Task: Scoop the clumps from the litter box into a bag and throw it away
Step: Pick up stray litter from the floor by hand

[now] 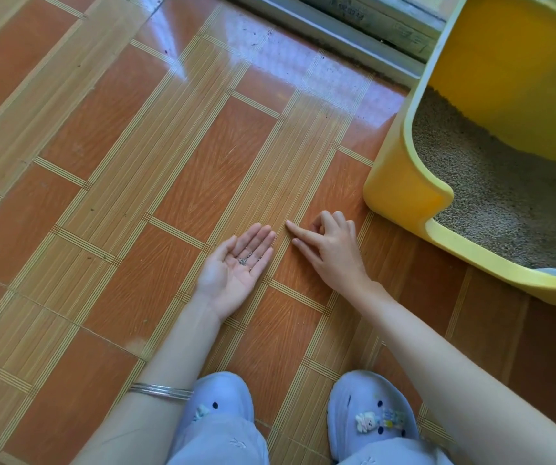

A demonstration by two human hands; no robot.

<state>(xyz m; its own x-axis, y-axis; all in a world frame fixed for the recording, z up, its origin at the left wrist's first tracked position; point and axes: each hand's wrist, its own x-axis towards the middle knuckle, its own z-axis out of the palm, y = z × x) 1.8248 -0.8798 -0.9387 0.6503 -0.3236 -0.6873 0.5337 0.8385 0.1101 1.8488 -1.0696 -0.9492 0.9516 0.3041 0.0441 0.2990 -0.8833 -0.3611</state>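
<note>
Floor (102,162): glossy tiles in orange and tan wood-grain bands. It lies under both hands and is marked with dark specks ahead of them, towards a metal door track (337,25) far forward.

Litter box (404,193): yellow, high-walled, with a lowered entry lip. It stands on the floor forward and to the right of the right hand, its nearest corner close to that hand's knuckles but not touching them. Grey-beige litter (504,196) fills the pan; I cannot tell individual clumps apart in it.

Arms: both forearms are bare and reach forward and down from the bottom edge. The left is nearly straight ahead, and the right angles in from the right.

Shoes: the left shoe (222,397) and the right shoe (370,417), pale blue clogs with small charms, sit behind the hands, under pale blue trouser hems.

Left hand (233,270): turned palm up just over the floor, flat and released, fingers straight and together, gripping nothing.

Right hand (332,250): just beside the left hand's fingertips, palm down. The index finger and thumb are stretched out and apart, and the fingertip (288,224) sits at floor level. The other fingers are curled in. Nothing is held.

Bangle (160,391): thin and silver, worn on the left forearm well behind the wrist.

Granules (243,260): a small grey cluster lying loose in the left palm at the base of the fingers.
</note>
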